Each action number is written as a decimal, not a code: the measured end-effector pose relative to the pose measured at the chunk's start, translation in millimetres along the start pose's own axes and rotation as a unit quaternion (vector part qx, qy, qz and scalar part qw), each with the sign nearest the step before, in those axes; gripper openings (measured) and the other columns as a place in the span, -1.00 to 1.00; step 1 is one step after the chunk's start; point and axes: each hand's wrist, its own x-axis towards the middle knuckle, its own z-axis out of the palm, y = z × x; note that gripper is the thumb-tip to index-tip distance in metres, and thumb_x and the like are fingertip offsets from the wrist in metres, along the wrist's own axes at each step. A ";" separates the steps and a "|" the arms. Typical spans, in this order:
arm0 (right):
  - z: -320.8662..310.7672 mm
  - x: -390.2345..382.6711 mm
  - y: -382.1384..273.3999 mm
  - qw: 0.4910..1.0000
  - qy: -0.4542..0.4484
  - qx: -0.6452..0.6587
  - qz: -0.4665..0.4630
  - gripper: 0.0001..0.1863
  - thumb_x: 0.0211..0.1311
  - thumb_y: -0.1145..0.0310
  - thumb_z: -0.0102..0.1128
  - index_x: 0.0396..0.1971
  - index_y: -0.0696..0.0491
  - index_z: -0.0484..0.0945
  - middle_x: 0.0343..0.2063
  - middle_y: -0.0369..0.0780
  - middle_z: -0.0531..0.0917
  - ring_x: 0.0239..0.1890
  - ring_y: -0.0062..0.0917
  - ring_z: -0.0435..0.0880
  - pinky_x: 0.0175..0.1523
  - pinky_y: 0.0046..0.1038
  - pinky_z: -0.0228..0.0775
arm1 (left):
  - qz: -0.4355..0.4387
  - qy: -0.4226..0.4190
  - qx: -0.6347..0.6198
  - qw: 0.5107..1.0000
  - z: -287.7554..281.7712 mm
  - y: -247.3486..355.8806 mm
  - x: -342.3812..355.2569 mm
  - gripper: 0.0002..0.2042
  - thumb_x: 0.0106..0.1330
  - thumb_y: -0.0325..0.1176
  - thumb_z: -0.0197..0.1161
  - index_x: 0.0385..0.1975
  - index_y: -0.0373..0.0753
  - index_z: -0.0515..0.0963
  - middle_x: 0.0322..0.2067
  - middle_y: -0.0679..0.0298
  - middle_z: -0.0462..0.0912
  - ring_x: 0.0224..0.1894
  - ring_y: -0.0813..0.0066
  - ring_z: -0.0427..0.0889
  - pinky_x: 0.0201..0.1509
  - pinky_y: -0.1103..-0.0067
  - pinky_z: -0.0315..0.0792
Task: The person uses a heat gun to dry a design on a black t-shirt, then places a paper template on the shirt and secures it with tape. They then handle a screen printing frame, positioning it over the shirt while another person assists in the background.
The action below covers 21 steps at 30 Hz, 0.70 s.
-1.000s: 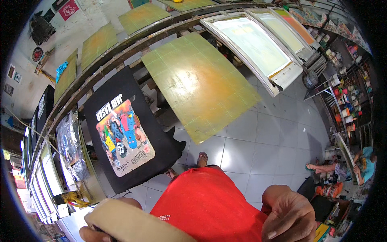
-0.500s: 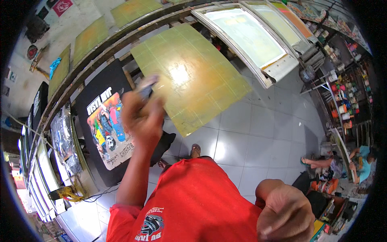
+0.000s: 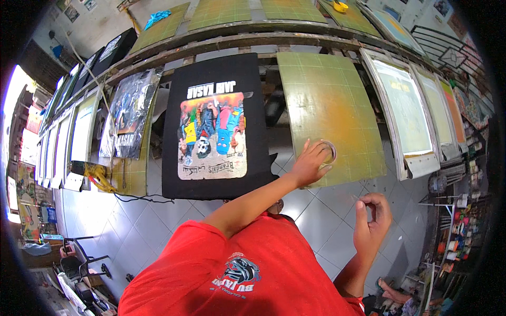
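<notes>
My left hand (image 3: 311, 164) holds a roll of tape (image 3: 331, 151) low over the front part of a yellow-green printing board (image 3: 337, 105). Its fingers reach across the roll; whether the roll touches the board I cannot tell. Off the board's front right corner, my right hand (image 3: 373, 221) is raised with thumb and forefinger pinched. A faint small clear strip (image 3: 354, 198) shows at those fingertips. Left of the board, a black T-shirt (image 3: 171, 137) with a colourful printed picture lies flat on its own board.
Framed screens (image 3: 403, 105) stand to the right. A plastic-wrapped shirt (image 3: 126, 113) and a yellow heat gun (image 3: 97, 176) with a cord lie at left. A wooden rail (image 3: 221, 45) runs behind. Shelves of pots (image 3: 453, 231) and a person's legs (image 3: 392, 292) are at right.
The view has turned, shifting the boards and shirt. My left hand has gone from beside the shirt to the board with the tape roll. My right hand has risen from my side toward the board.
</notes>
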 end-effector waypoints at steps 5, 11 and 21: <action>60.2 8.4 -11.9 0.993 -0.112 -0.042 0.000 -0.90 0.04 0.52 0.20 -0.44 0.19 0.48 -0.50 -0.14 0.56 -0.45 -0.39 0.55 -0.29 -0.43 0.37 | -0.245 -0.110 -0.620 0.737 -118.0 -0.6 -32.8 -0.53 0.24 -0.16 0.22 0.05 -0.30 0.34 -0.03 0.20 0.47 0.03 0.40 0.47 0.16 0.42 0.31; 174.3 6.7 -51.9 0.973 -0.226 -0.031 -0.046 -0.89 0.06 0.50 0.20 -0.41 0.19 0.48 -0.49 -0.11 0.57 -0.43 -0.33 0.58 -0.29 -0.40 0.39 | -0.279 -0.102 -0.593 0.749 -252.0 -16.8 -90.7 -0.75 0.23 -0.40 0.23 -0.13 -0.31 0.44 -0.29 0.23 0.55 -0.26 0.58 0.53 -0.15 0.63 0.43; 292.5 -16.9 -111.9 0.942 -0.335 0.009 -0.033 -0.87 0.10 0.44 0.17 -0.40 0.18 0.49 -0.47 -0.10 0.59 -0.43 -0.29 0.59 -0.32 -0.38 0.40 | -0.372 -0.014 -0.498 0.783 -332.9 -85.4 -178.0 -0.90 0.20 -0.49 0.22 -0.33 -0.33 0.51 -0.44 0.36 0.54 -0.39 0.69 0.46 -0.28 0.70 0.38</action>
